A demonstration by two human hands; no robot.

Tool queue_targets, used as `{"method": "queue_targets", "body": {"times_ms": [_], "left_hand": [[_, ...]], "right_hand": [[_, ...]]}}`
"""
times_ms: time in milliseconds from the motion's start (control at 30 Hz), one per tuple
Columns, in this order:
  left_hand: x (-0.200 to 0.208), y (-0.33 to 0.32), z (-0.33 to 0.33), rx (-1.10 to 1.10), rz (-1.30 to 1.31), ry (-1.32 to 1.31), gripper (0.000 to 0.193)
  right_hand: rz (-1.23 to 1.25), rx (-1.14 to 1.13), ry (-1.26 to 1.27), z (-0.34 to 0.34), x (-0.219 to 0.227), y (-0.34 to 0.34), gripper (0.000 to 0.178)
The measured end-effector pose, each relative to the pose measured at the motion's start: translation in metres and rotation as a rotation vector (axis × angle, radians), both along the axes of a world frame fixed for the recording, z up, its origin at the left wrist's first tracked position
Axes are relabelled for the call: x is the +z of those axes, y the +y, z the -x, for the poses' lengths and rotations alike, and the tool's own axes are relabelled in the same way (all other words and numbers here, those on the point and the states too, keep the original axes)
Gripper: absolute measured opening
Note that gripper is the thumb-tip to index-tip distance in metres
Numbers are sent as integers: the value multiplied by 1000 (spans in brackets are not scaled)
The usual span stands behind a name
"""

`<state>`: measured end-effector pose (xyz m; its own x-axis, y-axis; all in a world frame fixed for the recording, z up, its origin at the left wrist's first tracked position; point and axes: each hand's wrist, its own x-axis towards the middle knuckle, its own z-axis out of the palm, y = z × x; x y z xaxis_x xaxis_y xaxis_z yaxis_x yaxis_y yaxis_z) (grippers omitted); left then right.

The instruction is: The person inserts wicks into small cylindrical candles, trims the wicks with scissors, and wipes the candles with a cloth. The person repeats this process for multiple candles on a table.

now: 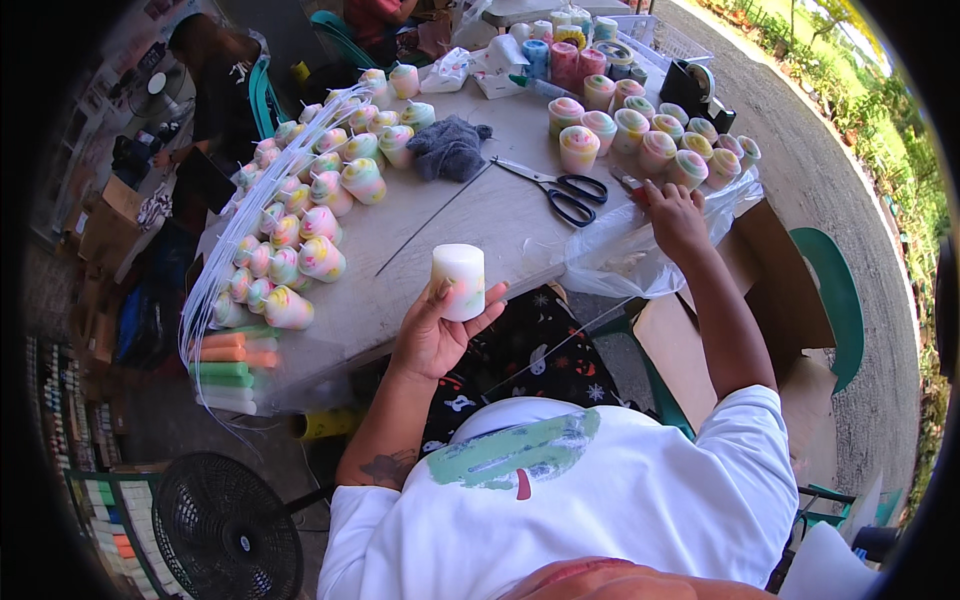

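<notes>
White candle (458, 282) is grasped by left hand (436, 338) — no wick visible. Left candles (322, 258) judged wicked, right candles (580, 149) not yet; right hand's (678, 217) grip on red tool (624, 181) cannot be told.

Sm. candle workshop, prob. semi-outdoor, is indicated: worktable (410, 218) crowded w/ swirled candles (327, 188), scissors (547, 181) laid out, cardboard boxes (110, 222) stacked at L, paved ground (815, 150) & greenery (915, 150) seen at R.

A pale desk (375, 320) stands beside grey paving (885, 340), with sunlit greenery (918, 170) along the right. Green chairs (838, 310) stand around it; a black fan (225, 530) is at lower left, boxes (110, 218) farther off.
</notes>
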<state>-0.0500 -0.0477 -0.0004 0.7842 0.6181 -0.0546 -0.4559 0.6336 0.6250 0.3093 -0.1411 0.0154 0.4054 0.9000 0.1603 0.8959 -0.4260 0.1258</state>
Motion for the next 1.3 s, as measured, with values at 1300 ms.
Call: {"method": "queue_targets", "body": {"times_ms": [1300], "left_hand": [[-24, -49, -130, 95, -1056, 709, 58]], "right_hand": [[-317, 167, 1042, 32, -28, -88, 24]]}}
